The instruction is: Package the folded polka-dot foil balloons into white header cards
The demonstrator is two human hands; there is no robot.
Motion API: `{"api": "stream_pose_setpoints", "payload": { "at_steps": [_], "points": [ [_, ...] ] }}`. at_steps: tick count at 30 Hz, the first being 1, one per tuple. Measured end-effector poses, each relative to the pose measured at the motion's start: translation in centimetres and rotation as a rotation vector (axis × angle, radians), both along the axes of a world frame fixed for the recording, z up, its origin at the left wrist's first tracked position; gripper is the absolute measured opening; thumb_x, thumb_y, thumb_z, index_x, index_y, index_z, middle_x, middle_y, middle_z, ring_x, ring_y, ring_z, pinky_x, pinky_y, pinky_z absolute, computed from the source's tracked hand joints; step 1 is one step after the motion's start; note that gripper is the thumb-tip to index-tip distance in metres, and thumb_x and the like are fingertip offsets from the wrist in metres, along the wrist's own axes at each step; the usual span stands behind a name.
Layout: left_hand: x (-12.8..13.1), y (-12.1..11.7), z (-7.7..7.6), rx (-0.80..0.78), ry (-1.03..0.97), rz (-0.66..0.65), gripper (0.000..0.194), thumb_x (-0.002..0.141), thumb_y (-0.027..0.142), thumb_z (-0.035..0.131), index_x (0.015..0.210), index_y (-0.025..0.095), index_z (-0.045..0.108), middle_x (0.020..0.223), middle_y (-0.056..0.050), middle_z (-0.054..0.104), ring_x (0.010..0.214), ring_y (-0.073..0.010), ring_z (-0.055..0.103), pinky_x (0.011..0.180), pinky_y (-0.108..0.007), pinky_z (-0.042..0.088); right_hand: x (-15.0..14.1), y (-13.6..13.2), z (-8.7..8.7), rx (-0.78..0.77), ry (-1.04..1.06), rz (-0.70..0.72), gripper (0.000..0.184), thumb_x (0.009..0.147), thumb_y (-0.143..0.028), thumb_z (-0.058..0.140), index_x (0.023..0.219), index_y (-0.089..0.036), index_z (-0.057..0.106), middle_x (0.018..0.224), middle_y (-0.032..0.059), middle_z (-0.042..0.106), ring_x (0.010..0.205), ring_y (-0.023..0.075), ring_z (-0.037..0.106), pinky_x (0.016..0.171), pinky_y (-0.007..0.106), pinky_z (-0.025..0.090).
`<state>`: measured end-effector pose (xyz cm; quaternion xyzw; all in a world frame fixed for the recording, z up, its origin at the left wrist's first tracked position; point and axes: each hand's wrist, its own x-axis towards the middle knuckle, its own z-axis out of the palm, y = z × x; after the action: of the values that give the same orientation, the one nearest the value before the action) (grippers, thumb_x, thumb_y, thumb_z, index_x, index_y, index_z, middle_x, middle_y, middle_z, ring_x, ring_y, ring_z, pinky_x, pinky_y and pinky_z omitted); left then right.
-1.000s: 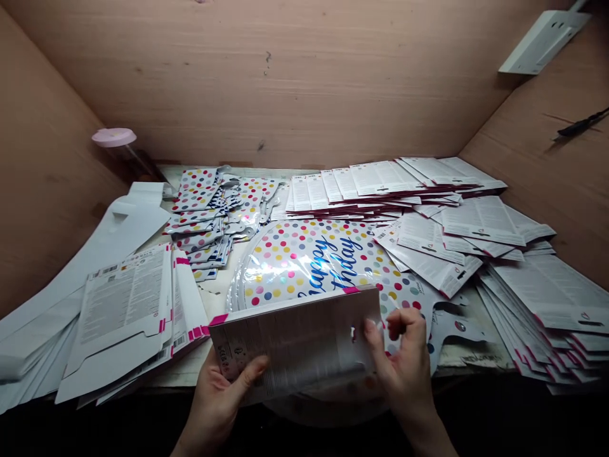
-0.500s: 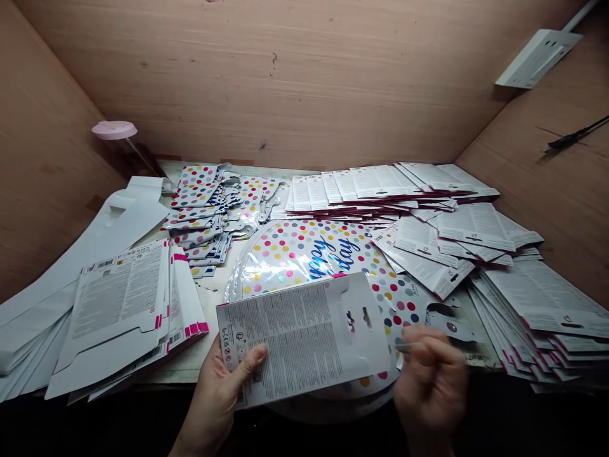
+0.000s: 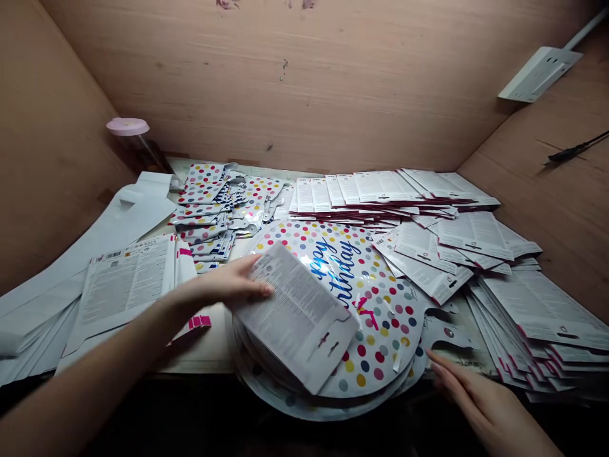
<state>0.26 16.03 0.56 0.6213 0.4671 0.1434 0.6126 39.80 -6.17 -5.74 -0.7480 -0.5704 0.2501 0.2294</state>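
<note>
My left hand [image 3: 235, 282] grips a flat white cardboard packet [image 3: 299, 317] with fine grey print and hang slots, tilted over the pile of foil balloons. The top foil balloon [image 3: 380, 304] is round, with coloured dots and blue birthday lettering. At its right edge, the closed fingertips of my right hand [image 3: 471, 384] appear to pinch the rim. Pink scraps [image 3: 367, 313] and a few white bits lie on the balloon. Fingers of my left hand under the packet are hidden.
Printed packets [image 3: 128, 285] and white paper sheets [image 3: 42, 317] lie at left. Folded dotted balloons [image 3: 204, 203] are stacked behind. Finished-looking packets [image 3: 380, 187] overlap along the back, with more packets [image 3: 547, 304] at right. A pink-lidded bottle [image 3: 128, 127] stands back left; wooden panels surround the table.
My left hand has moved up and turned the packet, lowering its slotted end toward me. My right hand has moved right and down to the balloon's edge. Pink and white scraps now show on the balloon.
</note>
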Motion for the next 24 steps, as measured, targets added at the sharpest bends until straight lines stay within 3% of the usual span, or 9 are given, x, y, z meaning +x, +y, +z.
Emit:
{"api": "stream_pose_setpoints", "payload": {
  "at_steps": [1, 2, 5, 7, 12, 15, 21, 24],
  "points": [
    [0.5, 2.0, 0.1, 0.090, 0.175, -0.170, 0.060, 0.064, 0.047, 0.075, 0.118, 0.023, 0.063, 0.108, -0.008, 0.072, 0.097, -0.0275, 0.068, 0.076, -0.031, 0.055, -1.6, 1.6, 0.8, 0.046, -0.008, 0.030, 0.044, 0.085, -0.056, 0.054, 0.112, -0.027, 0.072, 0.113, 0.0098, 0.072, 0.101, 0.0313, 0.069, 0.085, 0.042, 0.058],
    [1.1, 4.1, 0.1, 0.116, 0.269, -0.224, 0.062, 0.058, 0.044, 0.078, 0.114, 0.022, 0.065, 0.104, -0.009, 0.073, 0.095, -0.0287, 0.068, 0.075, -0.032, 0.054, -3.3, 3.1, 1.5, 0.083, -0.005, 0.075, 0.044, 0.087, -0.055, 0.053, 0.113, -0.025, 0.071, 0.113, 0.0103, 0.072, 0.101, 0.0308, 0.069, 0.085, 0.042, 0.057],
    [2.7, 9.0, -0.4, 0.217, 0.477, -0.257, 0.072, 0.037, 0.030, 0.086, 0.106, 0.019, 0.070, 0.099, -0.010, 0.073, 0.094, -0.0336, 0.066, 0.078, -0.036, 0.050, -7.7, 6.7, 2.7, 0.121, 0.054, 0.231, 0.038, 0.092, -0.049, 0.049, 0.113, -0.023, 0.068, 0.105, 0.0097, 0.072, 0.095, 0.0265, 0.069, 0.081, 0.039, 0.056],
    [3.3, 10.6, -0.9, 0.284, 0.576, -0.265, 0.075, 0.036, 0.030, 0.085, 0.109, 0.019, 0.070, 0.105, -0.011, 0.071, 0.098, -0.0340, 0.064, 0.083, -0.036, 0.047, -9.5, 7.8, 2.2, 0.129, 0.081, 0.263, 0.035, 0.094, -0.046, 0.047, 0.111, -0.023, 0.067, 0.101, 0.0091, 0.070, 0.091, 0.0249, 0.068, 0.079, 0.038, 0.055],
    [3.8, 9.5, -2.2, 0.374, 0.705, -0.276, 0.103, 0.040, 0.056, 0.083, 0.129, 0.014, 0.056, 0.132, -0.020, 0.058, 0.118, -0.0385, 0.053, 0.091, -0.036, 0.042, -11.7, 7.2, -1.6, 0.132, 0.045, 0.105, 0.037, 0.090, -0.047, 0.054, 0.111, -0.018, 0.064, 0.098, 0.0103, 0.063, 0.084, 0.0253, 0.064, 0.071, 0.039, 0.054],
    [3.9, 8.4, -2.8, 0.372, 0.744, -0.261, 0.112, 0.041, 0.067, 0.079, 0.131, 0.006, 0.050, 0.131, -0.026, 0.056, 0.115, -0.0408, 0.053, 0.089, -0.039, 0.043, -13.3, 6.3, -3.4, 0.131, 0.052, 0.057, 0.043, 0.085, -0.044, 0.061, 0.117, -0.015, 0.062, 0.099, 0.0105, 0.058, 0.084, 0.0256, 0.063, 0.074, 0.041, 0.055],
    [3.7, 8.4, -3.3, 0.250, 0.666, -0.204, 0.099, 0.029, 0.056, 0.088, 0.111, 0.009, 0.059, 0.107, -0.021, 0.068, 0.099, -0.0384, 0.062, 0.074, -0.036, 0.049, -15.1, 5.6, -4.2, 0.223, 0.180, -0.061, 0.038, 0.086, -0.042, 0.060, 0.115, -0.017, 0.063, 0.093, 0.0073, 0.055, 0.077, 0.0219, 0.059, 0.072, 0.040, 0.055],
    [3.0, 7.9, -2.2, 0.202, 0.520, -0.147, 0.082, 0.038, 0.052, 0.087, 0.105, 0.013, 0.061, 0.099, -0.014, 0.071, 0.090, -0.0322, 0.066, 0.067, -0.031, 0.052, -15.0, 5.8, -4.5, 0.282, 0.396, -0.150, 0.043, 0.084, -0.045, 0.064, 0.117, -0.019, 0.060, 0.101, 0.0083, 0.055, 0.078, 0.0197, 0.058, 0.072, 0.037, 0.055]
  ]
}}
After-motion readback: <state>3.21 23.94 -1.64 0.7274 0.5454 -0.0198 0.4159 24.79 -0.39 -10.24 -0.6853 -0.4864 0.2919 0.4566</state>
